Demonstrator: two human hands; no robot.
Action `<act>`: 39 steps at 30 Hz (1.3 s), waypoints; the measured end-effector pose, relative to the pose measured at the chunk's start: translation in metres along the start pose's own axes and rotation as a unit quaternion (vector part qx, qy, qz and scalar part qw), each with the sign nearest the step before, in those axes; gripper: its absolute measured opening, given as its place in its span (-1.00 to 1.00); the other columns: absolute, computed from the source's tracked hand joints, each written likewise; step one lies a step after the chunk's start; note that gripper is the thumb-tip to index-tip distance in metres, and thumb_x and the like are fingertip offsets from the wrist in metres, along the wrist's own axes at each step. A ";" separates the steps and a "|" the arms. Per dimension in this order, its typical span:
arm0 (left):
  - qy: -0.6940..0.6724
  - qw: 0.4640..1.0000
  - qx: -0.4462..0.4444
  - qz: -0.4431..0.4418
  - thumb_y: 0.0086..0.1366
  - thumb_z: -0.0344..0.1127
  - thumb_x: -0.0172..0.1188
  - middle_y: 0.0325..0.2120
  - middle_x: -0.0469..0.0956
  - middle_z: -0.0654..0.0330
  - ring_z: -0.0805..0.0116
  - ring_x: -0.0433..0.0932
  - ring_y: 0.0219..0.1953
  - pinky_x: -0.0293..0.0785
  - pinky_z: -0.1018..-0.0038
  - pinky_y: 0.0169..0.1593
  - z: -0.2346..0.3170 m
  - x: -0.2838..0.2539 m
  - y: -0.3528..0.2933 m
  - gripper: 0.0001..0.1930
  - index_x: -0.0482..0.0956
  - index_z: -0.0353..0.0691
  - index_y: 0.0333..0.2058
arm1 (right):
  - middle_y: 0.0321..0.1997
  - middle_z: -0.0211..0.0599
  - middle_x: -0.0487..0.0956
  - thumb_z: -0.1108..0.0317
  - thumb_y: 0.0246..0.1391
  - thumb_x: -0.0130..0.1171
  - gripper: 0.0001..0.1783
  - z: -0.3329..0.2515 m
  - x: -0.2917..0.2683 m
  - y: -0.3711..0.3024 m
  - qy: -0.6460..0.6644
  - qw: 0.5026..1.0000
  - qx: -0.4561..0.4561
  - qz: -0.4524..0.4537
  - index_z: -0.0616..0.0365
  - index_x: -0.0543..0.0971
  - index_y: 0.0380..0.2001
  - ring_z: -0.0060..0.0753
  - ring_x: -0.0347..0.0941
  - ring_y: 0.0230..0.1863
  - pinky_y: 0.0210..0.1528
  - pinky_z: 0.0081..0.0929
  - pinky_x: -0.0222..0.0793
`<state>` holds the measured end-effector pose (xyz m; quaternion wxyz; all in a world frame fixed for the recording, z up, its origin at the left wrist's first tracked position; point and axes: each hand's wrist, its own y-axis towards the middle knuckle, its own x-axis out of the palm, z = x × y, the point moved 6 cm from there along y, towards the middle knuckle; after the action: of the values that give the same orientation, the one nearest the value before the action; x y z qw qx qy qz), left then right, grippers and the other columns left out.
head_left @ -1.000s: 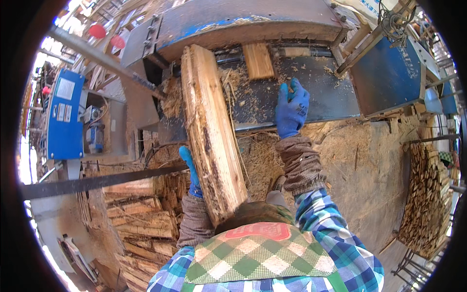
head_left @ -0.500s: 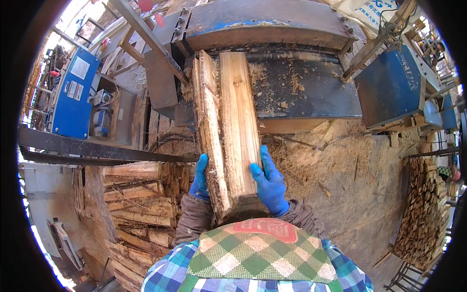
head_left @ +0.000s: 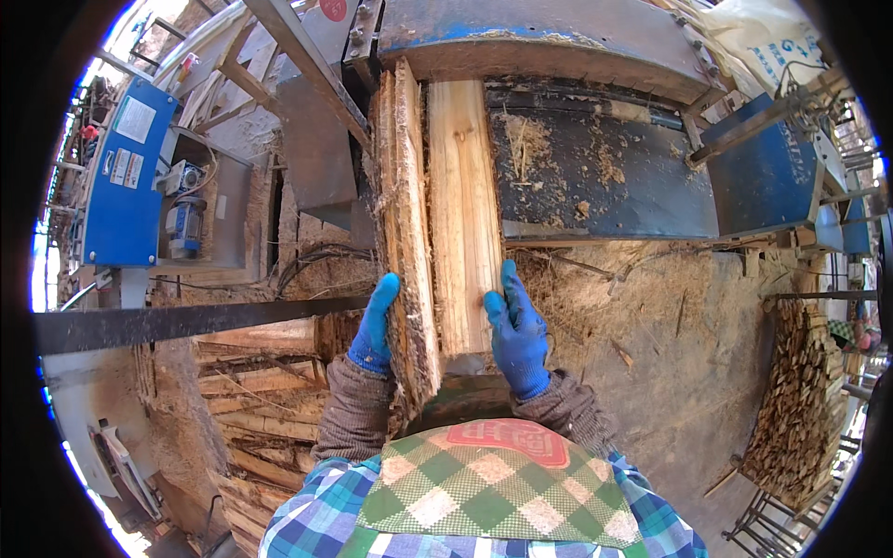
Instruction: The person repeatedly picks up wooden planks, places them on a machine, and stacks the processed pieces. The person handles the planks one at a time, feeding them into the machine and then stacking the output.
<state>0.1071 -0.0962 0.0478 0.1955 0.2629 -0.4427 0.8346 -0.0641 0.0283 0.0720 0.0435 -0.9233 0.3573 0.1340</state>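
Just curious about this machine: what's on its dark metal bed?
Loose shavings lie on the bed; long wood pieces extend over its left part, hiding the surface beneath.

Woodworking workshop, blue-edged metal machine [head_left: 549,46], scattered wood shavings [head_left: 526,144], stacked timber [head_left: 800,409], sawdust-strewn floor [head_left: 651,307]

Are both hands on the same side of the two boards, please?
No, the left hand shows left of the rough board, the right hand right of the smooth board.
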 end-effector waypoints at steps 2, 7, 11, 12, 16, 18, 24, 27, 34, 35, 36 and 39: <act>0.009 1.000 -0.020 0.000 0.31 0.02 0.25 0.02 0.59 0.09 0.22 0.63 0.00 0.67 0.25 -0.02 0.001 -0.009 0.002 -0.36 0.39 -0.16 0.26 | -0.14 -0.07 0.57 0.25 0.34 0.13 -0.44 0.007 0.009 0.008 -0.058 0.995 -0.063 0.048 0.18 0.37 0.33 -0.28 0.52 -0.21 -0.18 -0.31 0.48; 0.006 0.999 -0.039 -0.017 0.31 -0.01 0.25 0.12 0.51 0.03 0.17 0.57 0.09 0.62 0.21 0.09 -0.006 -0.031 0.006 -0.30 0.29 -0.20 0.33 | 0.15 0.02 0.48 0.38 0.24 0.15 -0.48 -0.023 0.021 0.069 -0.285 0.935 -0.180 0.109 0.16 0.43 0.27 0.06 0.45 0.09 0.09 -0.11 0.43; 0.017 0.997 -0.018 -0.077 0.29 0.07 0.25 0.20 0.43 -0.10 0.02 0.50 0.18 0.57 0.16 0.15 -0.005 -0.017 0.006 -0.18 0.19 -0.27 0.37 | 0.12 0.02 0.49 0.28 0.27 0.13 -0.56 -0.027 0.035 0.136 -0.323 0.925 -0.160 0.119 0.06 0.51 0.20 0.03 0.47 0.05 0.07 -0.14 0.44; 0.010 0.995 -0.012 -0.103 0.29 0.09 0.25 0.22 0.41 -0.12 -0.01 0.48 0.20 0.55 0.15 0.17 -0.002 -0.003 0.005 -0.16 0.17 -0.28 0.38 | 0.10 0.02 0.51 0.26 0.28 0.13 -0.58 -0.026 0.038 0.149 -0.324 0.927 -0.144 0.119 0.05 0.53 0.18 0.02 0.48 0.03 0.05 -0.14 0.46; 0.016 0.985 0.034 -0.169 0.28 0.18 0.23 0.33 0.23 -0.19 -0.11 0.32 0.33 0.44 0.07 0.27 0.003 0.011 0.014 -0.05 0.05 -0.31 0.41 | -0.12 -0.02 0.55 0.20 0.28 0.18 -0.61 -0.022 0.036 0.156 -0.296 0.922 -0.148 0.200 0.15 0.58 0.08 -0.08 0.53 -0.19 -0.16 -0.21 0.52; 0.050 0.981 0.038 -0.184 0.27 0.25 0.19 0.36 0.17 -0.18 -0.12 0.25 0.37 0.38 0.03 0.31 0.002 0.005 0.016 -0.02 0.03 -0.30 0.42 | -0.14 -0.04 0.55 0.18 0.28 0.17 -0.61 -0.026 0.038 0.154 -0.282 0.929 -0.147 0.189 0.14 0.59 0.08 -0.13 0.53 -0.20 -0.18 -0.23 0.52; 0.042 0.984 0.012 -0.172 0.37 0.26 0.06 0.40 0.12 -0.10 0.08 0.21 0.40 0.34 0.12 0.35 0.004 0.017 0.006 -0.10 -0.01 -0.22 0.45 | 0.36 0.15 0.27 0.12 0.25 0.21 -0.21 -0.045 0.054 0.095 0.074 0.990 -0.021 -0.120 0.21 0.17 0.40 -0.01 0.31 0.33 0.21 -0.24 0.44; 0.088 0.982 0.094 -0.140 0.45 0.14 0.01 0.31 0.32 -0.02 0.14 0.39 0.29 0.39 0.16 0.32 0.003 0.010 0.004 -0.30 0.19 -0.16 0.39 | 0.54 0.05 0.08 0.33 0.27 0.16 -0.20 -0.099 0.050 -0.001 -0.075 0.956 -0.201 -0.200 0.21 0.06 0.47 -0.15 0.12 0.49 0.41 -0.26 0.20; -0.035 0.992 -0.002 -0.119 0.33 0.18 0.18 0.16 0.51 0.03 0.16 0.59 0.07 0.64 0.20 0.06 -0.013 0.006 -0.011 -0.25 0.29 -0.13 0.34 | -0.29 -0.17 0.59 0.17 0.38 0.08 -0.35 0.010 -0.014 -0.036 0.004 0.997 0.066 -0.030 -0.04 0.20 0.46 -0.54 0.35 -0.46 -0.38 -0.46 0.37; -0.043 0.992 0.003 -0.116 0.32 0.16 0.21 0.12 0.54 0.03 0.18 0.61 0.03 0.66 0.21 0.03 -0.010 0.016 -0.014 -0.27 0.32 -0.14 0.32 | -0.42 -0.23 0.54 0.17 0.38 0.08 -0.38 0.010 -0.010 -0.031 -0.006 0.999 0.047 -0.011 -0.05 0.24 0.44 -0.58 0.25 -0.51 -0.43 -0.48 0.29; -0.050 0.992 0.009 -0.112 0.31 0.15 0.23 0.09 0.56 0.03 0.19 0.63 -0.01 0.68 0.23 -0.01 -0.008 0.029 -0.018 -0.28 0.35 -0.16 0.30 | -0.54 -0.29 0.49 0.17 0.39 0.08 -0.40 0.008 -0.007 -0.024 -0.017 0.999 0.027 0.007 -0.06 0.27 0.43 -0.61 0.15 -0.57 -0.48 -0.50 0.22; -0.059 0.990 0.018 -0.127 0.30 0.17 0.24 0.08 0.57 0.03 0.20 0.64 -0.02 0.68 0.24 -0.01 -0.001 0.023 -0.004 -0.28 0.36 -0.16 0.29 | -0.46 -0.22 0.54 0.15 0.38 0.09 -0.43 0.002 0.002 0.000 -0.023 0.998 0.057 0.003 -0.04 0.33 0.40 -0.59 0.21 -0.54 -0.47 -0.46 0.25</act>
<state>0.0915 -0.0914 0.0640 0.2690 0.3690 -0.4017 0.7938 -0.0632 0.0272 0.0692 0.1037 -0.9149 0.3662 0.1345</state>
